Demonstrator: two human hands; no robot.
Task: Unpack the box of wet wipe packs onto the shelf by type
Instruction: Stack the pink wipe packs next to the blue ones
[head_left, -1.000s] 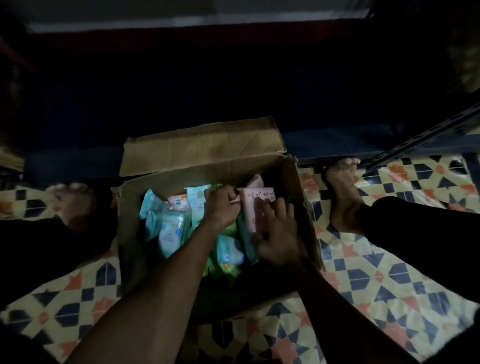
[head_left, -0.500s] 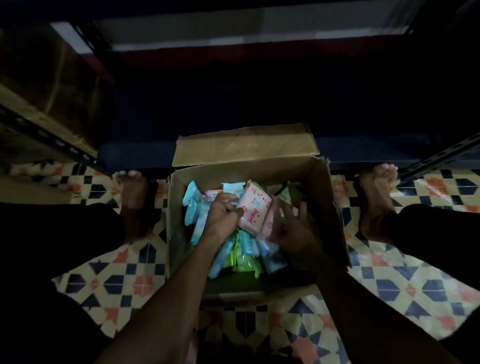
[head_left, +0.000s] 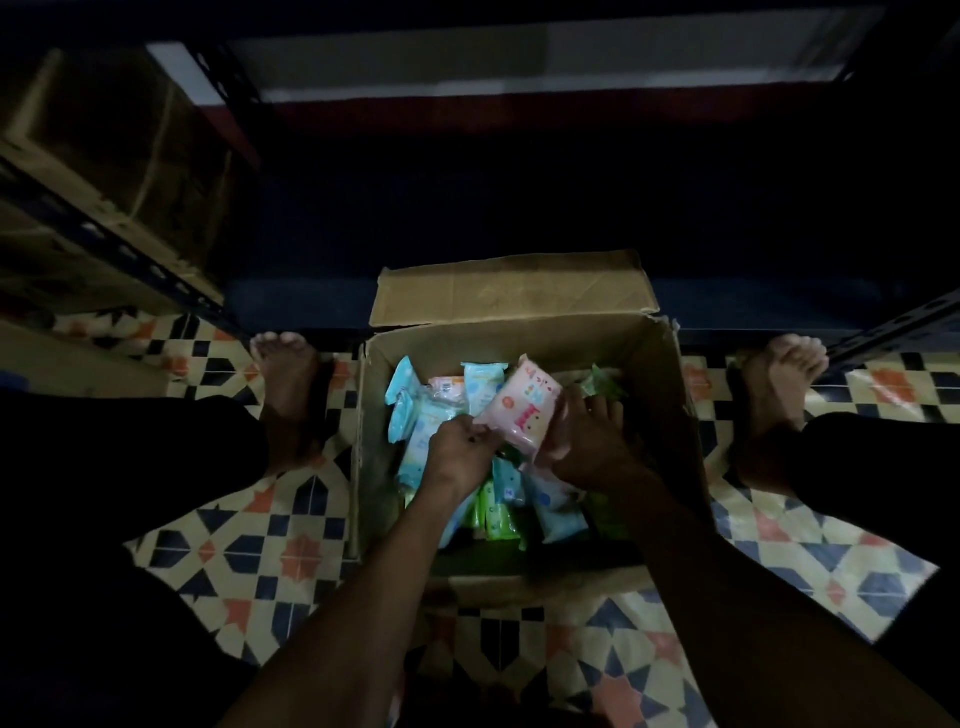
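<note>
An open cardboard box (head_left: 519, 345) stands on the tiled floor between my feet. Inside it lie several wet wipe packs: blue ones (head_left: 421, 426) at the left and middle, green ones (head_left: 493, 512) lower down. A pink pack (head_left: 522, 410) is raised above the others, tilted. My left hand (head_left: 460, 449) pinches its lower left corner. My right hand (head_left: 587, 441) grips its right side. The dark shelf (head_left: 519, 208) lies just beyond the box, its inside too dim to make out.
A patterned tile floor (head_left: 270, 551) surrounds the box. My bare feet (head_left: 285, 374) flank it left and right. A slotted metal shelf upright (head_left: 104, 244) and a cardboard carton (head_left: 119, 150) stand at the left. Another upright (head_left: 893, 322) runs at the right.
The pink pack has risen out of the box and tilted between both hands. The view has shifted so the box sits more central and the left shelving shows.
</note>
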